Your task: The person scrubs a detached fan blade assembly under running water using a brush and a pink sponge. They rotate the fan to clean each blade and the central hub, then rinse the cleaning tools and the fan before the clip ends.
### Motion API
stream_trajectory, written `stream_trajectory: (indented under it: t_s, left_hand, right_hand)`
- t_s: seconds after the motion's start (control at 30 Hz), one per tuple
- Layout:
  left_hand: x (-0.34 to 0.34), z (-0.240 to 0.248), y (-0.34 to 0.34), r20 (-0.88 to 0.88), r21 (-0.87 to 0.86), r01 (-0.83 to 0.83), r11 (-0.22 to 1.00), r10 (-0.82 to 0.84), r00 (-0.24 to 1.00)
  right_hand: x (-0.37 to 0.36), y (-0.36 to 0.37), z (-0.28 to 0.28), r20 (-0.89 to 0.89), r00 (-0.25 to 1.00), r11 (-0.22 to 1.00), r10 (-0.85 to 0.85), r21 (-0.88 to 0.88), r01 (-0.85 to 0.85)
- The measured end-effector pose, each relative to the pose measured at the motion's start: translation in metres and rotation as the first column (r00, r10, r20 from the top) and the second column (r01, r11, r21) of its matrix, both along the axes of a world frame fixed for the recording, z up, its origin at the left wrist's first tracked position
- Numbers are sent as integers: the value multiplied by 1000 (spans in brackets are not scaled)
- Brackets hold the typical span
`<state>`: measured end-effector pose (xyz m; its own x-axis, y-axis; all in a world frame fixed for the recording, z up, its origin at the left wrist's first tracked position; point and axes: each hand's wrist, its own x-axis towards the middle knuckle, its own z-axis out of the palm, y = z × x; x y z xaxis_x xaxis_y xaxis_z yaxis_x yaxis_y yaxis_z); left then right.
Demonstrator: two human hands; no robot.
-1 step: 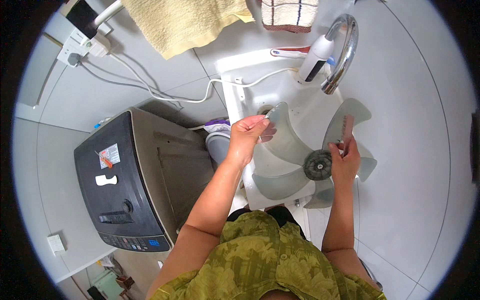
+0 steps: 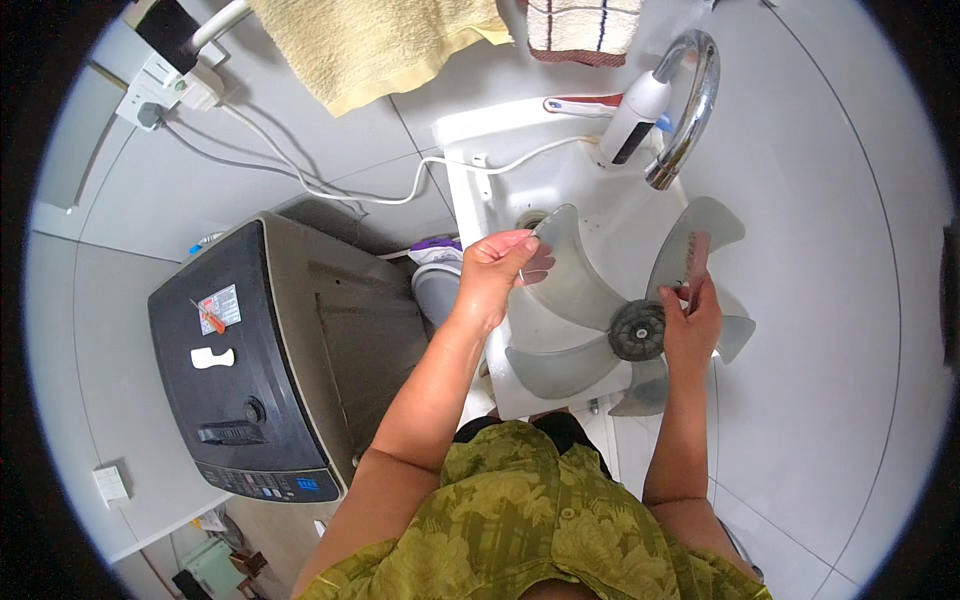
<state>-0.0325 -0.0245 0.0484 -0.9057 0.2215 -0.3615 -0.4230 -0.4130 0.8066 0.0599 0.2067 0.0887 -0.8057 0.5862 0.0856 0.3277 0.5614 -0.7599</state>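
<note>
A translucent grey-green fan blade wheel (image 2: 570, 368) with a dark round hub (image 2: 637, 330) lies over the white sink (image 2: 462, 195). My left hand (image 2: 500, 265) pinches the outer edge of its upper-left blade between thumb and fingers; some of those fingers show through the plastic. In my right hand (image 2: 692, 325) is a small pink scrubbing brush (image 2: 701, 252), its bristles turned left toward the upper-right blade. Whether the bristles touch that blade, I cannot tell. The sink drain (image 2: 532, 218) shows just beyond my left hand.
A curved chrome tap (image 2: 700, 115) rises at the sink's back, with a red-and-white toothbrush (image 2: 580, 104) beside it. A white cord (image 2: 420, 172) runs from the wall sockets to the tap. Left stands a dark washing machine (image 2: 275, 350). A yellow towel (image 2: 385, 45) hangs above.
</note>
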Motion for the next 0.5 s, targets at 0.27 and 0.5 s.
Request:
stream_trajectory:
  t_s: [0.27,0.5]
  left_hand:
    - [6,14,-6,24,178,6,984,-10,1000]
    - [7,11,-3,-27,141,20,990,-16,1000]
  right_hand:
    - [-3,1,8,-48,999,1000,24,10,-23]
    - [-6,7,4,-50,997,998,57,43,-54]
